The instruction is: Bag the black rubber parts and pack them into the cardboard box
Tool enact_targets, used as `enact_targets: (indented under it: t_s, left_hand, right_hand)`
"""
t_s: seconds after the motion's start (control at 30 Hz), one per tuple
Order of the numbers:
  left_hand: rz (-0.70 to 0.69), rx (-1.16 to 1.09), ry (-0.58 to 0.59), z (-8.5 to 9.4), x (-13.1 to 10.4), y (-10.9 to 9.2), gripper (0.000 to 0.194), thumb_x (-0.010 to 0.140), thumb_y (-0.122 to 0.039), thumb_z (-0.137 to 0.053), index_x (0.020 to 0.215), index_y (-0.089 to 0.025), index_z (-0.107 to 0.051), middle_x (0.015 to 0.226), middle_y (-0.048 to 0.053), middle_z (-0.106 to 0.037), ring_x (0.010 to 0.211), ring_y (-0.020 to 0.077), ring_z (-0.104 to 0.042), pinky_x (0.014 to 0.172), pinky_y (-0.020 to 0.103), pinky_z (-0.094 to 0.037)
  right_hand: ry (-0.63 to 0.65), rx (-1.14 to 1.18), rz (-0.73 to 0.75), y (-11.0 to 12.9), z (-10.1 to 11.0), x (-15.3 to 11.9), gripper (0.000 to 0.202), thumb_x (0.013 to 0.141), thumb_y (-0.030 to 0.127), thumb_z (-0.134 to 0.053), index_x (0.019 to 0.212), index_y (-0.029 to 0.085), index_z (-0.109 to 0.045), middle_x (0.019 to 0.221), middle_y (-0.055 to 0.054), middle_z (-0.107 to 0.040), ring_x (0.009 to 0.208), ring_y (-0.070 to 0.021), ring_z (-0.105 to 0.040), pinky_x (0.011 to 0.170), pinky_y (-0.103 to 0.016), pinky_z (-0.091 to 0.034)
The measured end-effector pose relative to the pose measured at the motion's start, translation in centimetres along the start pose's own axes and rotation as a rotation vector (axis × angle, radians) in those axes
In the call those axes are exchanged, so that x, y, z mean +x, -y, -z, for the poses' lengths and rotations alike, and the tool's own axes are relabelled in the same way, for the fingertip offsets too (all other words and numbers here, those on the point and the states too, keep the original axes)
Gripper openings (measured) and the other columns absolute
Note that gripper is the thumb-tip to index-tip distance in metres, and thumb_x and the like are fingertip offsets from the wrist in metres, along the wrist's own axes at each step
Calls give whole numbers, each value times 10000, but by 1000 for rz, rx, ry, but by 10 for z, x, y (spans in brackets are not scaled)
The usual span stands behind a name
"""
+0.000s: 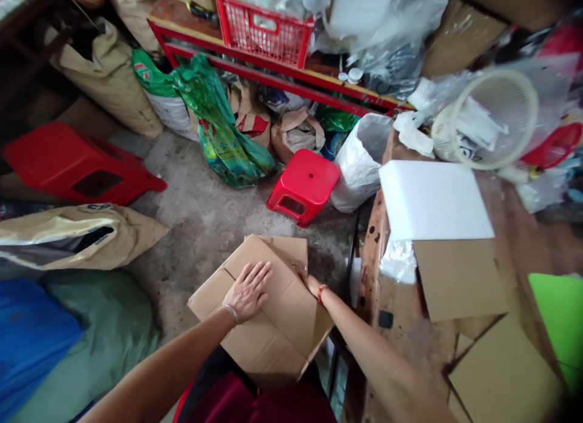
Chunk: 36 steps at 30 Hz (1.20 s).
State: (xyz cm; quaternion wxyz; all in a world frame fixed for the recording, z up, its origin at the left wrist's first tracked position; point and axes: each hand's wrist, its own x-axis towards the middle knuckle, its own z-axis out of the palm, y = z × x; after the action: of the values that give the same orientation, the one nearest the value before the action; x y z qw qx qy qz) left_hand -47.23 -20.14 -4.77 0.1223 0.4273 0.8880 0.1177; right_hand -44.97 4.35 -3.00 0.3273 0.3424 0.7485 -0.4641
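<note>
A brown cardboard box [277,332] rests over my lap, turned at an angle, with creases across its upper face. My left hand [248,289] lies flat on that face, fingers stretched out and a bracelet at the wrist. At the box's right edge is my right hand [313,284], with a red bracelet; its fingers go behind the cardboard and are mostly hidden. Another cardboard flap [294,248] shows at the far side of the box.
A red stool [310,177] stands ahead on the concrete floor beside a white sack [362,162]. To the right, a wooden table [401,307] carries a white foam block [435,198] and cardboard sheets [460,277]. Sacks [86,235] and another red stool [68,162] lie left.
</note>
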Motion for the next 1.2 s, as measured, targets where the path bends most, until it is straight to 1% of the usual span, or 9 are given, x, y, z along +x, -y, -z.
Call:
enact_targets:
  t_s: [0.13, 0.23, 0.33, 0.67, 0.77, 0.87, 0.93, 1.07, 1.2]
  left_hand:
    - [-4, 21, -18, -3, 8, -2, 640, 921, -355, -395, 1503, -186, -186, 1566, 53, -240, 1448, 237, -179, 1184, 452, -60]
    - [5, 33, -15, -6, 5, -3, 620, 918, -342, -399, 1495, -193, -227, 1557, 51, -268, 1444, 235, -197, 1187, 449, -70]
    - [1, 36, -1, -8, -1, -1, 593, 909, -338, -407, 1476, -204, -293, 1536, 55, -321, 1433, 236, -233, 1185, 449, -108]
    - [-28, -11, -68, -12, 9, -1, 608, 924, -326, -265, 1485, -96, -243, 1541, 154, -285, 1455, 286, -135, 1157, 557, -126]
    - [-35, -12, -53, -8, 8, -3, 611, 930, -332, -228, 1497, -108, -197, 1562, 141, -237, 1463, 266, -92, 1163, 558, -99]
    - [-37, -6, -48, -4, 8, -5, 610, 933, -334, -229, 1494, -97, -199, 1564, 151, -227, 1464, 268, -80, 1162, 564, -95]
    - [-38, -3, -46, -3, 8, -6, 607, 931, -336, -238, 1485, -89, -230, 1556, 156, -248, 1463, 272, -92, 1162, 564, -95]
    - [-50, -13, -59, -5, 10, -4, 585, 929, -327, -258, 1450, -69, -324, 1542, 157, -281, 1454, 283, -142, 1167, 549, -88]
    - [-71, -23, -61, -9, 9, -2, 571, 934, -323, -286, 1441, -66, -345, 1546, 138, -273, 1446, 292, -170, 1169, 541, -99]
  right_hand:
    - [-244, -114, 133, -31, -38, -33, 565, 981, 363, -295, 1458, 61, -306, 1553, -153, -225, 1458, -267, -85, 1179, -465, -89]
    - [-345, -454, 590, -65, -91, -66, 631, 942, 318, -387, 1505, 105, -199, 1569, -130, -160, 1457, -300, -73, 1160, -565, -51]
    - [-377, -613, 686, -83, -125, -83, 693, 911, 255, -441, 1518, 123, -132, 1563, -131, -183, 1449, -315, -117, 1143, -596, -106]
    - [-466, -621, 729, -57, -101, -87, 627, 969, 403, -355, 1495, 104, -193, 1563, -93, -227, 1457, -220, -85, 1179, -496, -130]
    - [-739, -511, 509, -79, -81, -112, 587, 927, 313, -380, 1461, 94, -271, 1540, -117, -270, 1455, -237, -90, 1173, -477, -164]
    - [-1115, -384, -244, -134, -40, -166, 581, 860, 175, -358, 1422, 41, -302, 1521, -196, -249, 1444, -287, -108, 1149, -522, -167]
    - [-1108, -350, -636, -178, -10, -203, 607, 822, 149, -414, 1397, -17, -312, 1480, -271, -274, 1416, -349, -163, 1123, -549, -177]
    - [-899, -339, -695, -235, 32, -228, 366, 774, 173, -630, 1123, 70, -586, 1189, -195, -589, 1206, -324, -471, 1037, -495, -343]
    - [-742, -360, -708, -234, 57, -204, 214, 878, 326, -615, 967, 131, -610, 952, -40, -634, 855, -167, -610, 803, -369, -502]
